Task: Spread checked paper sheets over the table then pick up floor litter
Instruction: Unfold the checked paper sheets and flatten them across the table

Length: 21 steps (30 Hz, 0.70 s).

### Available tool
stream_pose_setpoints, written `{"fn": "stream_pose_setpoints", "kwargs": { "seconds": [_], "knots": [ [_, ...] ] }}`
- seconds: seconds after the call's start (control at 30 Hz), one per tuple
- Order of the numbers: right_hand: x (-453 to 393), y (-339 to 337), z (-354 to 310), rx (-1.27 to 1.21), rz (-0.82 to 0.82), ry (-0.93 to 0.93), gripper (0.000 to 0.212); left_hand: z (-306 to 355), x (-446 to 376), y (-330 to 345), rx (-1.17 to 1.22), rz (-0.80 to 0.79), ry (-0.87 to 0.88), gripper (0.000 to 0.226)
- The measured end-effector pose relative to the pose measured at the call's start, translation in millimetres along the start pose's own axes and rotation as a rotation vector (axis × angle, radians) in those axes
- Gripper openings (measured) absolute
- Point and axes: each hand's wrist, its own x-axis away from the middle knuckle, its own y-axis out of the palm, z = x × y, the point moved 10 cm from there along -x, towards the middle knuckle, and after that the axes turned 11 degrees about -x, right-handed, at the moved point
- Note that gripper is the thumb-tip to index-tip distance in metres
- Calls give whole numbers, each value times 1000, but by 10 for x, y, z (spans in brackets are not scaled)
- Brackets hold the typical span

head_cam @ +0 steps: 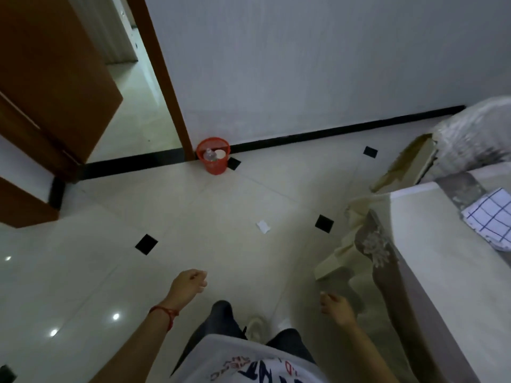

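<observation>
A small white scrap of paper (263,226) lies on the pale tiled floor ahead of me. A blue-checked white paper sheet (490,217) lies on the white table (431,244) at the right edge. My left hand (189,283) hangs low over the floor, fingers loosely curled, holding nothing. My right hand (336,308) hangs beside the table's corner, also loosely curled and empty. Both hands are well short of the scrap.
A red mesh waste basket (213,156) with a plastic bottle inside stands by the door frame against the white wall. A brown door (52,87) stands open at the left. Torn cardboard (401,167) and a plastic-wrapped bundle (475,134) sit at the right.
</observation>
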Motion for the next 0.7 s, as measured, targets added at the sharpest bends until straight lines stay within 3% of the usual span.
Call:
{"fn": "stream_pose_setpoints", "kwargs": {
  "seconds": [0.2, 0.3, 0.53, 0.7],
  "knots": [
    [-540, -170, -1013, -58, 125, -144, 15, 155, -605, -133, -69, -75, -78, 19],
    [-846, -212, -1278, -232, 164, -123, 26, 519, -1100, -263, -133, -129, -53, 19],
    [-1011, -286, -1454, -349, 339, -32, 29, 2125, -2181, -391, -353, -264, 152, 18],
    [-970, -260, -1333, -578, 448, 62, 27, 3295, -2577, -68, -469, -363, 323, 22]
  ]
}}
